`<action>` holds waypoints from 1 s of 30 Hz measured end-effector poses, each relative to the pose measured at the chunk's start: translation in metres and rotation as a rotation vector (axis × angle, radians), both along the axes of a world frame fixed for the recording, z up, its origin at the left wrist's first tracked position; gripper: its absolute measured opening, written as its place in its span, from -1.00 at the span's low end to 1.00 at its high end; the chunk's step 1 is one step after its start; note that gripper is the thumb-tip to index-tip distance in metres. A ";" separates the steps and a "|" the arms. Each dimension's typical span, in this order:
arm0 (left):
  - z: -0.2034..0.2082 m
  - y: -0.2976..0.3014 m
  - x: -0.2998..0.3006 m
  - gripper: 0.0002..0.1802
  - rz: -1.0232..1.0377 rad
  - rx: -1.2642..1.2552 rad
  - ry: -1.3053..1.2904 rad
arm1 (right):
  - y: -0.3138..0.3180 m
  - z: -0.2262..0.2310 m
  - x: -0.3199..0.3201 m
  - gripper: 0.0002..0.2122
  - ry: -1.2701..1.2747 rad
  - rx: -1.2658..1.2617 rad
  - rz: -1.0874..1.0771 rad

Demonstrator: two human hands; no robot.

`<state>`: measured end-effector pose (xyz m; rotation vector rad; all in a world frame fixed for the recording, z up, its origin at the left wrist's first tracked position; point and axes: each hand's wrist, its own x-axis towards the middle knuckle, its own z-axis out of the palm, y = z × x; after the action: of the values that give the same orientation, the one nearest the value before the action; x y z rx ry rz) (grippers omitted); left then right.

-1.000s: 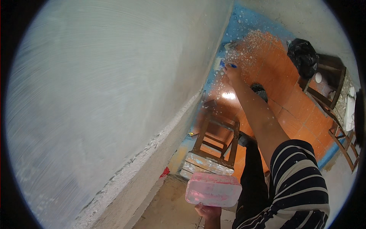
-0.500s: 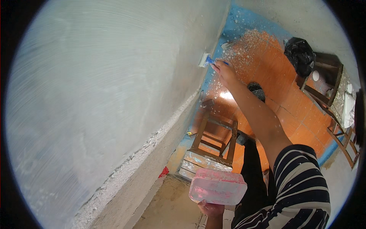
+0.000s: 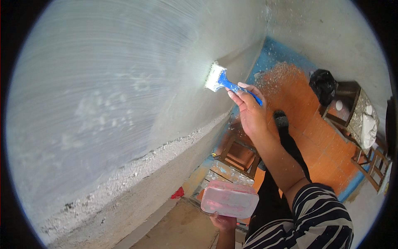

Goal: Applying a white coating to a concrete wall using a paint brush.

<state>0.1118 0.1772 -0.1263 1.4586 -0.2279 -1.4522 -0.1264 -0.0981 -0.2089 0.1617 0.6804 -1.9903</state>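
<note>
My right hand [image 3: 251, 108] grips the blue handle of a wide paintbrush [image 3: 233, 86], fingers wrapped round it. Its white-coated bristles touch, or nearly touch, the grey-white wall [image 3: 124, 83], which carries curved brush streaks and some thicker white blotches. Low in front of my body, my left hand [image 3: 225, 222] holds a pink rectangular tub [image 3: 230, 200] from its near side. Pale whitish liquid shows inside the tub. Most of the left fingers are hidden beneath it.
A rough ledge [image 3: 174, 145] runs along the wall's foot. Below stands a wooden stool [image 3: 238, 155] on the spattered orange tiled floor [image 3: 319, 145]. At right are a black plastic bag [image 3: 323, 86], a wooden cabinet [image 3: 343, 106] and a wooden frame [image 3: 375, 168]. A red scrap [image 3: 178, 193] lies by the ledge.
The paintbrush in my right hand has come nearer along the wall, away from the far corner. White blotches on the wall show more clearly. The tub is still held in my left hand.
</note>
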 end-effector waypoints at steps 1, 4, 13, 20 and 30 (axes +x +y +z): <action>0.005 0.002 0.001 -0.16 -0.018 -0.027 -0.048 | 0.000 0.022 0.002 -0.87 0.012 -0.011 0.012; 0.015 0.003 0.002 -0.21 0.064 -0.062 0.041 | 0.002 0.072 0.004 -0.86 0.061 -0.093 -0.027; 0.003 0.021 0.005 -0.16 0.048 -0.055 0.041 | 0.010 -0.001 -0.023 -0.80 0.227 0.161 -0.083; 0.013 0.015 -0.011 -0.18 0.064 -0.057 0.087 | -0.043 -0.018 0.026 -0.88 0.275 0.376 -0.169; 0.022 -0.004 -0.026 -0.18 0.048 -0.077 0.110 | -0.014 0.148 0.000 -0.90 0.338 0.077 -0.165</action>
<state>0.0856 0.1735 -0.1047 1.3097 -0.1772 -1.4641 -0.1267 -0.1117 -0.0608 -0.0786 0.9875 -2.1746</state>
